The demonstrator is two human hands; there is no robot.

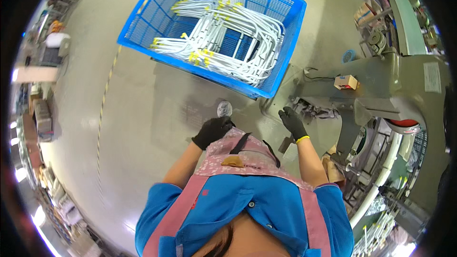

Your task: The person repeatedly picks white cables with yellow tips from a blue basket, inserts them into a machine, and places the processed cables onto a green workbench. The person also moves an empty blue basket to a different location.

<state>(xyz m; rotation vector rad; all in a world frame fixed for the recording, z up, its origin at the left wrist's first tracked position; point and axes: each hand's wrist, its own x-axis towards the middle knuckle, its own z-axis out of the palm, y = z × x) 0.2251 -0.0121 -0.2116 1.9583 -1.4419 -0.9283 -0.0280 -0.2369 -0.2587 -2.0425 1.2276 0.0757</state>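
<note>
My left hand (213, 132), in a black glove, is beside the upper edge of the pink patterned apron (247, 159). Its fingers are curled, and anything inside them is hidden. To the right, my right hand (293, 123) wears a black glove with a yellow cuff. Its fingers are partly stretched and apart, with nothing seen between them. Ahead of both hands, and touched by neither, stands a blue plastic crate (190, 69). Bent white tubes (257, 31) with yellow ends and dark bands lie stacked inside it.
A large grey-green machine (371, 78) stands close on the right, with a small cardboard box (345, 82) on it. More white tubes (378, 233) lie at the lower right. A yellow-and-black floor line (105, 95) runs along the left, beyond which goods are piled.
</note>
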